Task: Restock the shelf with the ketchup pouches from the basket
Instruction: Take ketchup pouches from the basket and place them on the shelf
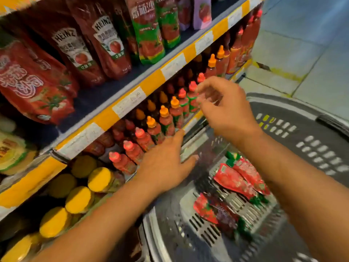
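Note:
A grey plastic basket [311,148] stands on the floor at the lower right, with several red ketchup pouches [234,181] lying in its bottom. My left hand [166,163] hovers over the basket's near left rim with fingers straight and spread, holding nothing. My right hand [224,108] is higher, in front of the middle shelf's bottles, its fingers loosely curled and empty; it is blurred. The upper shelf [120,104] carries standing ketchup pouches [75,53], red Heinz ones and green-trimmed ones.
Rows of squeeze bottles [164,118] with orange and red caps fill the middle shelf. Yellow-lidded jars [79,199] sit on the lowest shelf at the left. Pale floor tiles [302,44] stretch away at the upper right.

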Demonstrator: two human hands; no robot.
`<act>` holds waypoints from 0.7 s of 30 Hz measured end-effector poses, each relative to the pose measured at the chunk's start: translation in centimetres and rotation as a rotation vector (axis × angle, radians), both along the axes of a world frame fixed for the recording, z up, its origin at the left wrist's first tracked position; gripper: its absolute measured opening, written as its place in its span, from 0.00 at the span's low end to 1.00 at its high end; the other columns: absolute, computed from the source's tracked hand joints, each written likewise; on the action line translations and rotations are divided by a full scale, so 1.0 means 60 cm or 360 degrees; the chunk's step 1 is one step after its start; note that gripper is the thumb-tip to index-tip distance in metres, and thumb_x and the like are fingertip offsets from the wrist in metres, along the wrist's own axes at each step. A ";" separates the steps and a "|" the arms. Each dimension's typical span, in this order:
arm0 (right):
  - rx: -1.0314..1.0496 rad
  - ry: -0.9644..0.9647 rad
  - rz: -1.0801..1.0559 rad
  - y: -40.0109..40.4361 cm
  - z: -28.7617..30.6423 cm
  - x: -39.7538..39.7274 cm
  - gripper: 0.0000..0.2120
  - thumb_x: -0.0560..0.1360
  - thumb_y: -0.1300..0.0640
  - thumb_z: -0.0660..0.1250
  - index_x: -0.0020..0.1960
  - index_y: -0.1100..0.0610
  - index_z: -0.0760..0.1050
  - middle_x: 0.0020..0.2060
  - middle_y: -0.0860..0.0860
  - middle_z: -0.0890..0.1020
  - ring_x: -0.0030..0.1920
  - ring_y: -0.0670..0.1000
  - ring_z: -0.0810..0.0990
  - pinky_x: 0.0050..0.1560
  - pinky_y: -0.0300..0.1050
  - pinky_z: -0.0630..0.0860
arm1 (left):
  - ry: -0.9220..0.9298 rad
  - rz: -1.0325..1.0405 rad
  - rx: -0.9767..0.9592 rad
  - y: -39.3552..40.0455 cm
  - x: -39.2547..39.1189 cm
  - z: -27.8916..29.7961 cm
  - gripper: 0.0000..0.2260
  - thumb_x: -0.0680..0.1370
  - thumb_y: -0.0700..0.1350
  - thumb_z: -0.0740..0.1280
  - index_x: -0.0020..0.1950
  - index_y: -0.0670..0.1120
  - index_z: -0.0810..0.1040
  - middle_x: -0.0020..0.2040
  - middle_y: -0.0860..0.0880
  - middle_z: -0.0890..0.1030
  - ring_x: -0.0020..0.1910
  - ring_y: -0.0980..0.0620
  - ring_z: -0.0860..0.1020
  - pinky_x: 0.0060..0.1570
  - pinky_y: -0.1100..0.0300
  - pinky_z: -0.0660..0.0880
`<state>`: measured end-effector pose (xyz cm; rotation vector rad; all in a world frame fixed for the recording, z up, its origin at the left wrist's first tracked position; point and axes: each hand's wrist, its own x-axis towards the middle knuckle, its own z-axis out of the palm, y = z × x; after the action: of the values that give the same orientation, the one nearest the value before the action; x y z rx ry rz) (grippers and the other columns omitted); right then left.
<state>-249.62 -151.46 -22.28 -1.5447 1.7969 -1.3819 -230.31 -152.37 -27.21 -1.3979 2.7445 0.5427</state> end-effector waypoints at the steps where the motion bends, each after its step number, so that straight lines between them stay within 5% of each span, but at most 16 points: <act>1: 0.0088 0.0011 -0.0017 0.017 -0.018 -0.018 0.08 0.75 0.67 0.67 0.47 0.56 0.81 0.37 0.52 0.80 0.35 0.43 0.74 0.38 0.37 0.70 | -0.0004 -0.0008 -0.0025 0.001 0.000 -0.001 0.37 0.78 0.71 0.57 0.82 0.56 0.52 0.76 0.48 0.72 0.68 0.41 0.77 0.58 0.44 0.78; 5: 0.0603 0.0206 -0.0049 0.094 -0.103 -0.103 0.06 0.72 0.62 0.64 0.39 0.58 0.79 0.33 0.54 0.81 0.37 0.56 0.79 0.38 0.47 0.70 | 0.0062 -0.0008 -0.0104 0.010 -0.002 0.007 0.28 0.79 0.71 0.58 0.73 0.57 0.61 0.62 0.48 0.81 0.58 0.39 0.81 0.47 0.46 0.79; 9: 0.1521 0.0680 0.0076 0.151 -0.206 -0.163 0.05 0.75 0.63 0.67 0.46 0.62 0.82 0.44 0.59 0.85 0.47 0.60 0.83 0.42 0.47 0.72 | 0.0059 -0.0018 -0.0079 0.017 -0.005 0.014 0.21 0.79 0.71 0.60 0.50 0.54 0.60 0.38 0.54 0.69 0.43 0.39 0.79 0.34 0.50 0.69; 14: 0.2179 0.0721 0.0080 0.196 -0.312 -0.202 0.07 0.78 0.56 0.69 0.53 0.59 0.81 0.52 0.57 0.84 0.51 0.57 0.82 0.54 0.49 0.79 | 0.0105 -0.0011 -0.0123 0.018 -0.005 0.011 0.24 0.78 0.72 0.58 0.47 0.52 0.60 0.35 0.53 0.70 0.33 0.46 0.72 0.30 0.53 0.63; 21: 0.2450 0.0409 0.0368 0.183 -0.395 -0.094 0.13 0.70 0.52 0.79 0.51 0.57 0.85 0.50 0.56 0.86 0.50 0.57 0.85 0.58 0.59 0.83 | 0.0150 -0.0003 -0.0141 0.021 -0.006 0.014 0.24 0.78 0.71 0.60 0.46 0.51 0.60 0.32 0.51 0.70 0.29 0.50 0.69 0.29 0.54 0.59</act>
<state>-255.28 -140.49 -45.99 -0.9093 1.8388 0.4374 -230.69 -151.09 -26.37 -1.4229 2.8768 0.5058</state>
